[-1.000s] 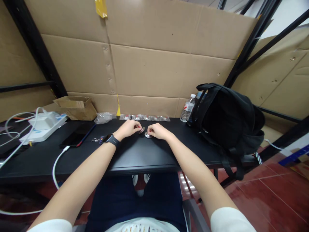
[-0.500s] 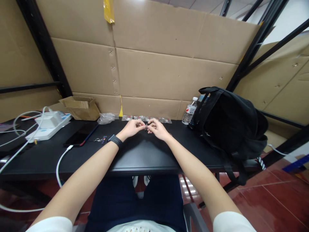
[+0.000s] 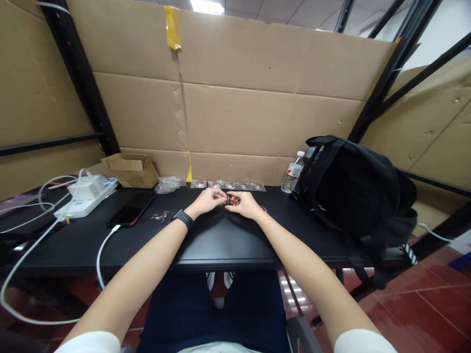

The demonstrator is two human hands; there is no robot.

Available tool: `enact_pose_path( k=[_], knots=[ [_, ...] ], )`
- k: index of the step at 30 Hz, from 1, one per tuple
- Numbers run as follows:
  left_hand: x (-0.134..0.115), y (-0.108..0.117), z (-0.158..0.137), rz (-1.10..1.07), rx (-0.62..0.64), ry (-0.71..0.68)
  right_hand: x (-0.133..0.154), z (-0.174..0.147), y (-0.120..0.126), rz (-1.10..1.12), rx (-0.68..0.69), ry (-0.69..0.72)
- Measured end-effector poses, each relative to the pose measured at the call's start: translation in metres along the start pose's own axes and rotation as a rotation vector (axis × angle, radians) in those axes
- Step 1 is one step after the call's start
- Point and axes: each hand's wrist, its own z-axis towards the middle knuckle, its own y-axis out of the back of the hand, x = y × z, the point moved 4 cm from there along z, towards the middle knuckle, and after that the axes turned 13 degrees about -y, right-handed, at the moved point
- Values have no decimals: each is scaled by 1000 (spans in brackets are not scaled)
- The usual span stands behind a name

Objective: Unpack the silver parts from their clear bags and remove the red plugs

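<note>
My right hand (image 3: 244,203) is closed, thumb and fingers gripping a small dark-and-red piece (image 3: 231,199) that looks like a keychain charm. Against its left edge, the fingertips of my left hand (image 3: 210,200) are pinched together; fine detail between them is too small to make out. Both hands are just above the black table (image 3: 221,242). Left of my watch-wearing wrist lies a keychain (image 3: 164,216) with a metal ring and a dark, colourful tag. Behind the hands, several small clear packets (image 3: 230,186) with red bits sit in a row.
A black backpack (image 3: 360,191) and a water bottle (image 3: 293,172) stand on the right. To the left are a phone (image 3: 129,210) with a white cable, a power strip (image 3: 86,200), an open cardboard box (image 3: 134,171) and crumpled plastic (image 3: 169,184). Cardboard (image 3: 235,117) walls the back.
The small piece between my hands has been turned, and its red and dark face now shows at my right fingers. The camera view has shifted slightly, moving the scene right and down.
</note>
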Motion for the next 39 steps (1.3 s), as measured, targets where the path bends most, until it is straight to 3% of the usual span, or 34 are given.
enact_pose_path(
  k=[10, 16, 20, 24, 32, 39],
  knots=[
    [12, 11, -2, 186, -4, 6, -10, 7, 1, -102, 0, -90],
    [8, 6, -3, 384, 113, -131, -22, 11, 0, -68, 24, -127],
    [1, -1, -4, 545, 113, -248, -22, 11, -2, -42, 29, -97],
    [-4, -8, -4, 638, 137, -248, -21, 10, -6, -14, 31, -84],
    [-11, -10, -3, 608, 142, -259, -20, 9, -7, -48, 59, -72],
    [-6, -3, -3, 540, 198, -303, -12, 6, -1, -225, -22, 53]
  ],
)
